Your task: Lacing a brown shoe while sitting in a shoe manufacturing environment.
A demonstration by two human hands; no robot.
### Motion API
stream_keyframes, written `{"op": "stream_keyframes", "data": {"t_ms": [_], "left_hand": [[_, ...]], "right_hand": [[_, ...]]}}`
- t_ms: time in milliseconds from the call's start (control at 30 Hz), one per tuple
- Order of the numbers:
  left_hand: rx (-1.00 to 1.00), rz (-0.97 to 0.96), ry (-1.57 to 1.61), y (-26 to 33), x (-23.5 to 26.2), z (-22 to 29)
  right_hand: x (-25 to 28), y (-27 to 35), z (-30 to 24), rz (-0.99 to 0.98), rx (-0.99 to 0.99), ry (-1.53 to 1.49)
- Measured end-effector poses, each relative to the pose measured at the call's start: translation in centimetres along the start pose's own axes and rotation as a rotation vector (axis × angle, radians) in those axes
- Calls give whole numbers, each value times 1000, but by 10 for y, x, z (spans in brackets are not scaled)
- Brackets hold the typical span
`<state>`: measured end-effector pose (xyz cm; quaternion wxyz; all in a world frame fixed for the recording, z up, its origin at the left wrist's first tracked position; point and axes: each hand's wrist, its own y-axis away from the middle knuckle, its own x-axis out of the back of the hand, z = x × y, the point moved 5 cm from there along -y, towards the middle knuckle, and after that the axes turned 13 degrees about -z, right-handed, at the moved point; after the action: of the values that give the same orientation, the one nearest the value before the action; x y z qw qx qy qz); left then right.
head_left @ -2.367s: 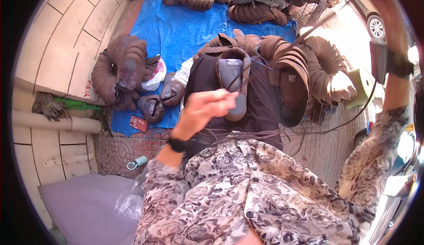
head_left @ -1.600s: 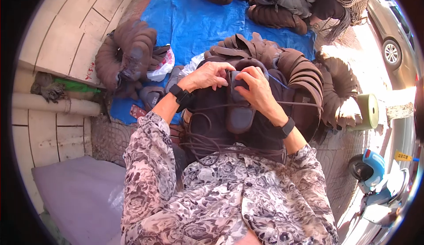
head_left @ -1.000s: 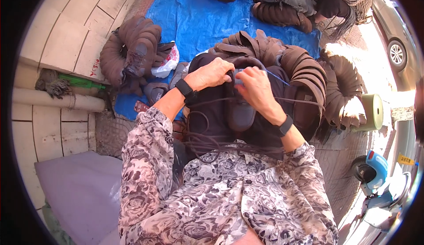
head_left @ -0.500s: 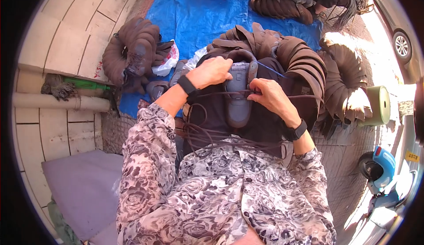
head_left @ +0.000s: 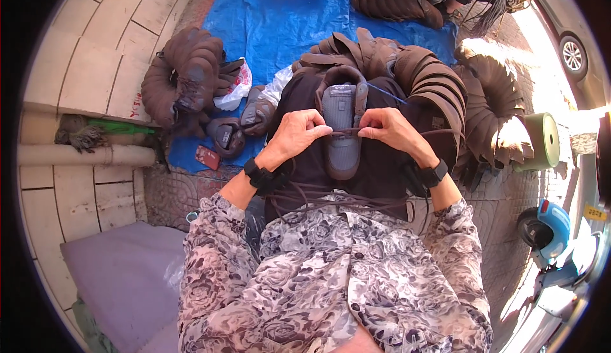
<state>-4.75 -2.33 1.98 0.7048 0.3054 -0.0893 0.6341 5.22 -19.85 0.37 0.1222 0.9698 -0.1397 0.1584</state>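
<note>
A grey and brown shoe upper (head_left: 342, 157) lies on my dark-clad lap, toe toward me, with its tongue showing in the opening. A brown shoelace (head_left: 345, 132) runs across it. My left hand (head_left: 299, 131) pinches the lace at the left edge of the upper. On the opposite side, my right hand (head_left: 390, 132) pinches the lace between thumb and fingers. The lace is stretched between both hands, and a length trails off past my right hand. More brown laces (head_left: 318, 201) lie across my lap near my waist.
Stacked brown shoe uppers (head_left: 433, 86) curve beyond my knees, with other bundles (head_left: 184, 76) at left and right. Two finished-looking shoe uppers (head_left: 227, 137) and a red card-like object (head_left: 207, 157) rest by the blue tarp (head_left: 280, 28). A green roll (head_left: 541, 142) stands right.
My left hand has come down from the upper's top left side to the lace. My right hand has shifted slightly and still pinches the lace. The view has shifted a little.
</note>
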Motion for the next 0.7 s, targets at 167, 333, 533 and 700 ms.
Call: {"op": "stream_keyframes", "data": {"t_ms": [167, 333, 533, 700], "left_hand": [[55, -131, 44, 0, -10, -11], [-23, -169, -35, 1, -16, -6], [-180, -104, -190, 14, -21, 8], [-209, -69, -211, 17, -18, 6]], "right_hand": [[-5, 3, -4, -32, -51, 119], [-3, 8, -22, 30, -28, 270], [-8, 5, -1, 11, -66, 161], [-4, 5, -1, -14, -86, -81]]}}
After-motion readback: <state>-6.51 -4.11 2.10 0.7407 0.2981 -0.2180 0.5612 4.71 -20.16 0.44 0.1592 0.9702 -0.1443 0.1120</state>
